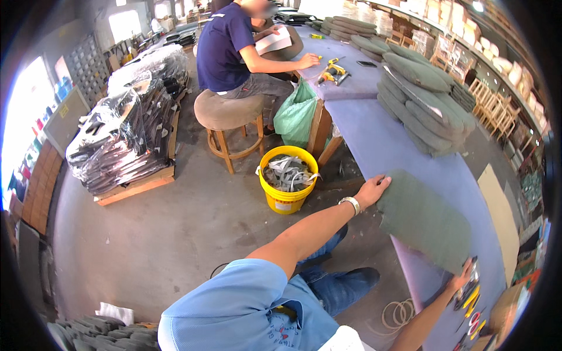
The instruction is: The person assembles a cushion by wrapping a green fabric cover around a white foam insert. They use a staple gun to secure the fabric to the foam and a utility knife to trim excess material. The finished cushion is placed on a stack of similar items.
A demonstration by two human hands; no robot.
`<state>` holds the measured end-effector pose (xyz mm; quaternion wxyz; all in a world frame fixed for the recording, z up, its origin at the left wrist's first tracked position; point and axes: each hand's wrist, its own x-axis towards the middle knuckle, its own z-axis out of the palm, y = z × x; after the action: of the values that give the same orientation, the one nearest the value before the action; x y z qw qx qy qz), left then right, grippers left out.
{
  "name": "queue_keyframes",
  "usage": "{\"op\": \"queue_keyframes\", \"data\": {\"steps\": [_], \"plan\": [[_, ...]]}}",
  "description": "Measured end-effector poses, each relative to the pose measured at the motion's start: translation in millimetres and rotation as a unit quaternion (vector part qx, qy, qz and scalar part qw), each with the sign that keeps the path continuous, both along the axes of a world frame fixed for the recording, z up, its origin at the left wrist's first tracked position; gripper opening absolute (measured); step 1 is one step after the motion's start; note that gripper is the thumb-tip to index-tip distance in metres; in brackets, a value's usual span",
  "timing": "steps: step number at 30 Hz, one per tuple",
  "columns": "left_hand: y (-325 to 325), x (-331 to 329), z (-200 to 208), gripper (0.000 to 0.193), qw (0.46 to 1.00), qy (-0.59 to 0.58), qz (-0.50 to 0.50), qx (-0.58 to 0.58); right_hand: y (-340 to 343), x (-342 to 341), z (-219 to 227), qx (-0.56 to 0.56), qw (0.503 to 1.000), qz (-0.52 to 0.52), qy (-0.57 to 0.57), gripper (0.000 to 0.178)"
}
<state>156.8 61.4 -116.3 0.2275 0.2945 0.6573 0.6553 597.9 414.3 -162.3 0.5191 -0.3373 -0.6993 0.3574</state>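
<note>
Shirt print: dark and red lettering on the wearer's light blue shirt [234, 292], too creased and small to read.
Bucket label: a pale patch low on the yellow bucket [274, 198], its print unreadable; strips of grey and white scrap [288, 174] fill the bucket.
Co-worker's top: small pale marks on the back of a navy T-shirt [215, 55], too fine to make out.
Grey-green panel: the fabric panel [430, 216] lies slantwise on the blue-grey table [366, 137], its near edge jutting past the table's edge.
Left hand: the left hand [372, 192], below a metal-banded watch [351, 205], pinches the panel's upper left corner, thumb and fingers close together.
Right hand: the right hand [464, 275] is at the panel's lower right corner, beside something shiny; whether its fingers grip the cloth or that object, I cannot tell.
Tools: yellow- and red-handled hand tools [473, 310] lie just beyond the right hand.
Far tabletop: a stack of dark grey-green pads [421, 111] takes up the space past the panel; beyond are a yellow power tool [335, 71] and a dark phone-like slab [367, 64].
Floor: a round padded stool [228, 111] bears the seated co-worker; a green sack [295, 114] stands against the table's wooden leg; a pale coil [398, 316] lies near the wearer.
</note>
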Motion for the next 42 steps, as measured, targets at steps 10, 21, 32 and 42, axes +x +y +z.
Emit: {"op": "queue_keyframes", "data": {"steps": [10, 21, 32, 42], "plan": [[-19.5, 42.4, 20.8, 0.074, 0.994, 0.106, -0.016, -0.032, -13.0, -1.1, 11.9, -0.043, 0.997, -0.015, 0.063, 0.045], [-29.5, 44.3, 12.4, 0.058, 0.988, 0.147, -0.024, 0.050, -20.6, 8.2, 5.3, 0.087, 0.995, -0.040, -0.010, 0.040], [-18.9, 17.2, 17.8, 0.058, 0.971, 0.212, -0.094, 0.057, -59.9, 6.0, 36.6, -0.109, 0.984, -0.050, 0.134, 0.038], [-71.1, 24.3, 0.2, 0.063, 0.887, 0.455, -0.070, 0.028, -100.5, -21.7, 60.2, -0.093, 0.988, -0.114, 0.054, 0.046]]}}
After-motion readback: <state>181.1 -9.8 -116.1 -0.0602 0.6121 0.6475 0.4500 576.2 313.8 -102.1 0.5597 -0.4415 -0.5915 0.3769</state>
